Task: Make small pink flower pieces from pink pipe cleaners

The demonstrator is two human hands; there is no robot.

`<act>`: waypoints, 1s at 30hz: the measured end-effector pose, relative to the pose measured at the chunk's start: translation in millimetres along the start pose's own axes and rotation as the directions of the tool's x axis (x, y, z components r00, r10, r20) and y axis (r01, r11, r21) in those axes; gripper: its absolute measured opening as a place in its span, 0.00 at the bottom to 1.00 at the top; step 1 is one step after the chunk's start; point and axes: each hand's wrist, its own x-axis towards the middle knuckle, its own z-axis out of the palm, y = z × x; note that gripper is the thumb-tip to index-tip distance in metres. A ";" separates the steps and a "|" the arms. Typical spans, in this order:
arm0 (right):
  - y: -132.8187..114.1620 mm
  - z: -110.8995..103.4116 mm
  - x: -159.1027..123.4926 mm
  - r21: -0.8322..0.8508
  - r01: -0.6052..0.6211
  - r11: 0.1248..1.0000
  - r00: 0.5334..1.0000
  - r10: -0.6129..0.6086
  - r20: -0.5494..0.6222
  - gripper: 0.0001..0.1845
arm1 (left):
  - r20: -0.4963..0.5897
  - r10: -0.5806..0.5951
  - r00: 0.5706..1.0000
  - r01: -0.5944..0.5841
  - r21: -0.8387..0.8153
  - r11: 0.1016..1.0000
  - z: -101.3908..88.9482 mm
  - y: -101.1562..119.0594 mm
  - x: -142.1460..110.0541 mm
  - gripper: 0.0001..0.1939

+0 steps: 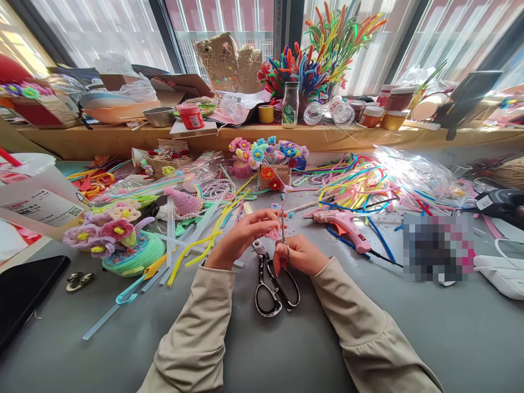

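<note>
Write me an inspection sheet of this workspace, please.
Surface: grey table, scraps near the middle.
Work things: pink fuzzy piece, slim tool, black-handled scissors lying on the table.
Clutter: loose fuzzy stems, phone, drink cup.
Grips: left grip, a bare hand, on the pink fuzzy piece; right grip, also bare, holds the slim tool.
Cables: black cord from the pink glue gun; white cables at right.
Surroundings: crowded ledge, windows behind.
</note>
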 end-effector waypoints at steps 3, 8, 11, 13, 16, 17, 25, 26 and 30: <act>-1.8 0.1 0.3 -0.005 -0.001 1.000 0.999 0.002 0.034 0.33 | 0.085 -0.016 0.996 0.014 0.027 1.000 1.1 1.1 -0.4 0.04; -5.8 -0.7 0.1 -0.109 0.037 0.993 0.997 -0.044 -0.066 0.28 | 0.140 0.038 0.989 -0.040 0.008 0.999 1.2 2.5 -0.4 0.04; -6.1 -0.9 0.0 -0.136 0.056 0.989 0.977 -0.082 -0.198 0.24 | 0.142 0.060 0.988 -0.054 -0.044 0.998 0.9 2.9 -0.9 0.04; -4.7 -0.8 0.5 -0.139 0.074 0.988 0.961 -0.107 -0.255 0.20 | 0.138 0.060 0.989 -0.051 -0.067 0.996 0.7 3.0 -1.2 0.04; -2.3 -0.9 1.2 -0.153 0.082 0.985 0.937 -0.128 -0.324 0.20 | 0.122 0.060 0.991 -0.052 -0.071 0.996 0.5 3.2 -1.5 0.04; -1.8 -1.1 1.2 -0.153 0.081 0.985 0.930 -0.130 -0.344 0.21 | 0.108 0.054 0.993 -0.047 -0.069 0.997 0.5 3.2 -1.4 0.04; -3.3 -3.2 -0.4 -0.198 0.030 0.980 0.932 -0.099 -0.348 0.37 | -0.074 0.002 0.997 -0.002 0.000 1.000 0.0 -0.1 2.2 0.04; -3.7 -3.0 0.0 -0.224 0.018 0.974 0.944 -0.091 -0.318 0.38 | -0.070 0.006 0.998 -0.004 0.026 1.000 -0.2 -0.4 2.5 0.04; -4.9 -2.3 1.2 -0.281 -0.005 0.960 0.968 -0.066 -0.244 0.38 | -0.071 0.003 0.997 0.004 0.103 0.995 -0.7 0.5 2.6 0.05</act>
